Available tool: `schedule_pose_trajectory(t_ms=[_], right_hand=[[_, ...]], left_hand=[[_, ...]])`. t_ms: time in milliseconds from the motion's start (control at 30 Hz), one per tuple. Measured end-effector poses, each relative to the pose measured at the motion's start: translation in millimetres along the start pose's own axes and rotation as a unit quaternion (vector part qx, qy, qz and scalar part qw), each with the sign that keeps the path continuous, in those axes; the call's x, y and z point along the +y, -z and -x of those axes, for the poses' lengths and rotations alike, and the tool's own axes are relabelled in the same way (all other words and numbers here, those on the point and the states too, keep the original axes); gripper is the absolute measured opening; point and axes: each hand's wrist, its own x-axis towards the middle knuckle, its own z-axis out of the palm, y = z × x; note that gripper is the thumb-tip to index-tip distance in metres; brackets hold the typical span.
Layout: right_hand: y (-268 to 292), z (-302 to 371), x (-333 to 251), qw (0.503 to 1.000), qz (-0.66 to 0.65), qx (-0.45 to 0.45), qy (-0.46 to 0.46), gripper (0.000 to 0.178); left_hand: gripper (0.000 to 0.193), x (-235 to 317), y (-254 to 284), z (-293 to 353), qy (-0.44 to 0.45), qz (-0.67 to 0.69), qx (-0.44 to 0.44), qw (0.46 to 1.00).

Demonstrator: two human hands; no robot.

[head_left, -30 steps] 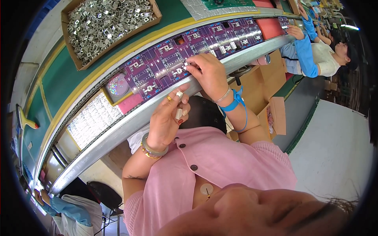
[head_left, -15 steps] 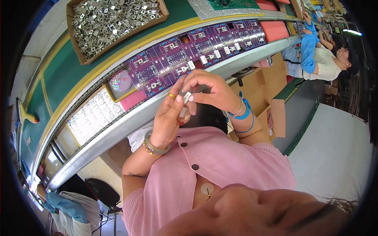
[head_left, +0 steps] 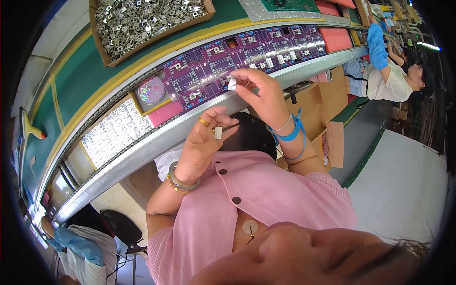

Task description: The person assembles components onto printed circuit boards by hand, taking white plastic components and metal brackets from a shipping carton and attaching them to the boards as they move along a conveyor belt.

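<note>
Between the thumb and fingers of my right hand (head_left: 262, 89) is a small white block-shaped component (head_left: 232, 84), held over the near edge of the purple circuit boards (head_left: 209, 71). Lower and to the left, in front of the metal rail, my left hand (head_left: 202, 137) is half curled, palm up. Another white block-shaped component (head_left: 217, 132) rests in its fingers. Similar white parts (head_left: 269, 62) stand in a row along the near side of the boards. Small silver metal pieces sit on the boards too.
A cardboard box (head_left: 209, 16) of silver metal brackets stands beyond the boards. A round dish of colourful bits (head_left: 151, 91) and a pink foam block (head_left: 166, 114) lie at their left end, red foam (head_left: 336, 39) at the right. The metal rail (head_left: 128, 147) runs in front. Co-workers sit at both sides.
My hands have come apart. The right one has carried a white component up to the boards, while the left has loosened with another in it. The boards and bracket box appear slightly farther right.
</note>
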Motion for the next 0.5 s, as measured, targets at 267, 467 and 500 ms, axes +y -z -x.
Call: schedule_pose_trajectory(t_ms=[267, 467, 500], right_hand=[[-14, -6, 6, 0.979, 0.180, 0.035, 0.084, 0.019], [-20, -9, 5, 0.970, 0.215, 0.047, 0.106, 0.017], [-21, -9, 4, 0.968, 0.220, 0.055, 0.108, 0.017]], left_hand=[[0.028, 5, 3, 2, 0.063, 0.006, -0.007, 0.998], [0.040, 6, 7, 4, 0.054, -0.114, -0.032, 0.992], [0.041, 6, 6, 4, 0.030, -0.143, -0.037, 0.989]])
